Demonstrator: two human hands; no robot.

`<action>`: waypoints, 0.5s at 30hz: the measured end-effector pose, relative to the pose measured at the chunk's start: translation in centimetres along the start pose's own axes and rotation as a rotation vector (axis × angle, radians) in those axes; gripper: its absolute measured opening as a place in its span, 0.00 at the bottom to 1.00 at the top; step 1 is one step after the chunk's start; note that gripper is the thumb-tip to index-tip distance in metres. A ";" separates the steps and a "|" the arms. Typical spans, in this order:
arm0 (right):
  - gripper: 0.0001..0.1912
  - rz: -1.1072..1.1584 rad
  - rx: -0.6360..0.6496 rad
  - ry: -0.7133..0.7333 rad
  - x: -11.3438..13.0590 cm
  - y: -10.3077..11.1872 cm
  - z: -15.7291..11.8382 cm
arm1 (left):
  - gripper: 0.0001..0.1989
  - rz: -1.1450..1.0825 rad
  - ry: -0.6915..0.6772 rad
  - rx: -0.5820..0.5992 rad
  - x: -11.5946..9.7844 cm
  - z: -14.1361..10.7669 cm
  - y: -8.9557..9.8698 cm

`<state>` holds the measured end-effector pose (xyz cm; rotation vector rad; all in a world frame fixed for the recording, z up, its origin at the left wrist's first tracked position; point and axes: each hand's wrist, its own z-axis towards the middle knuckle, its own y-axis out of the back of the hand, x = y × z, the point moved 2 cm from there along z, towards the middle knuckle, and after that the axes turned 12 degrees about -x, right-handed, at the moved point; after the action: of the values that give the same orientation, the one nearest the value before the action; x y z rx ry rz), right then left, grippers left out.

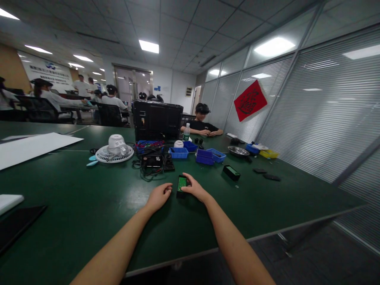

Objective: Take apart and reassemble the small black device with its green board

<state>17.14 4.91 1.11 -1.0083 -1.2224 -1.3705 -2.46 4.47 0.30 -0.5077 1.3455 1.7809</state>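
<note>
A small black box with a green circuit board (182, 182) inside rests on the dark green table in front of me. My right hand (193, 187) grips its right side, the fingers at the far end and the thumb over the near part of the board. Just left of the box, my left hand (160, 195) lies on the table with its fingers curled together; whether they hold something small is hidden. A second black box with a green board (231, 172) sits farther right, untouched.
Beyond the hands are a power unit with tangled cables (152, 161), blue trays (178, 152), a white fan part (115, 153), a metal bowl (238, 151) and a large black panel (158, 120). A person (204, 124) sits across the table.
</note>
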 end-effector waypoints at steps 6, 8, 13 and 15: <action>0.44 0.000 0.002 -0.023 -0.2 -0.3 0.1 | 0.20 0.095 -0.071 0.063 -1.0 -0.2 0.1; 0.43 -0.013 -0.020 -0.018 -0.1 -0.4 0.0 | 0.20 0.113 -0.090 0.069 -1.2 -0.3 0.1; 0.45 -0.046 -0.064 -0.007 -0.2 -1.1 0.0 | 0.19 0.058 -0.063 0.022 -0.7 -0.1 -0.3; 0.46 -0.026 -0.048 0.007 -0.6 -1.7 0.2 | 0.19 -0.003 -0.013 -0.035 -0.3 0.1 -0.4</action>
<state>15.52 5.16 0.33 -1.0239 -1.2061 -1.4286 -1.91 4.53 0.32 -0.5156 1.3062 1.8048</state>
